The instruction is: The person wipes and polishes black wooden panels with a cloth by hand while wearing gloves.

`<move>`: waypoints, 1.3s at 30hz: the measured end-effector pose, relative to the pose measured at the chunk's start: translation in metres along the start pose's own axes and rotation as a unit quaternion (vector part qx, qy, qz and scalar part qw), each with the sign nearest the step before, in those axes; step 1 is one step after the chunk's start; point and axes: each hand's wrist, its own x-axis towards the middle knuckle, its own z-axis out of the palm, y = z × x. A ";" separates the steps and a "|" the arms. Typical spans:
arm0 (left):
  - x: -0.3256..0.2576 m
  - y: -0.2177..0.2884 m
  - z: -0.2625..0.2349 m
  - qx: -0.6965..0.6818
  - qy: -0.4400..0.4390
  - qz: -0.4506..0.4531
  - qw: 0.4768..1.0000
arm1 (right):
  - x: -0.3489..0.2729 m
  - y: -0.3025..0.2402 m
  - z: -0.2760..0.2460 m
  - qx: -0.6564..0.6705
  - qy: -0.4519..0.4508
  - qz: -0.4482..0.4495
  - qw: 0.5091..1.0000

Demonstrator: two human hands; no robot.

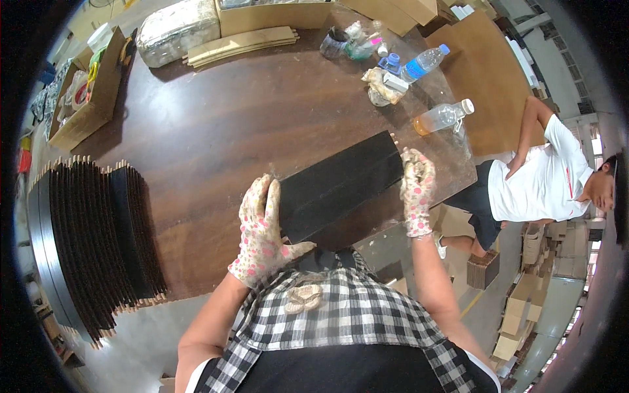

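left hand: grasping the black board by its left end, thumb along the near edge.
right hand: fingers curled at the right end; can't tell whether they're gripping.
board progress: one in work, pegs showing at its right end; what's left to do, can't tell.
long axis: slanting from near left to far right, broad face up, between both hands on the table.
peg-ended stack: over at left, well apart; finished or waiting, can't tell.

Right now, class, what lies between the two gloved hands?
In the head view, the black rectangular piece lies between the left hand and the right hand.
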 end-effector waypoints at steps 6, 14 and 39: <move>-0.003 -0.015 0.004 -0.016 0.006 0.011 1.000 | -0.032 -0.058 0.001 -0.133 -0.176 -0.265 0.939; -0.004 -0.021 0.011 -0.010 0.052 0.057 0.997 | -0.061 -0.068 0.021 -0.208 -0.296 -0.422 0.831; -0.003 -0.024 0.019 -0.053 0.091 0.074 0.992 | -0.032 -0.063 0.031 -0.234 -0.214 -0.366 0.875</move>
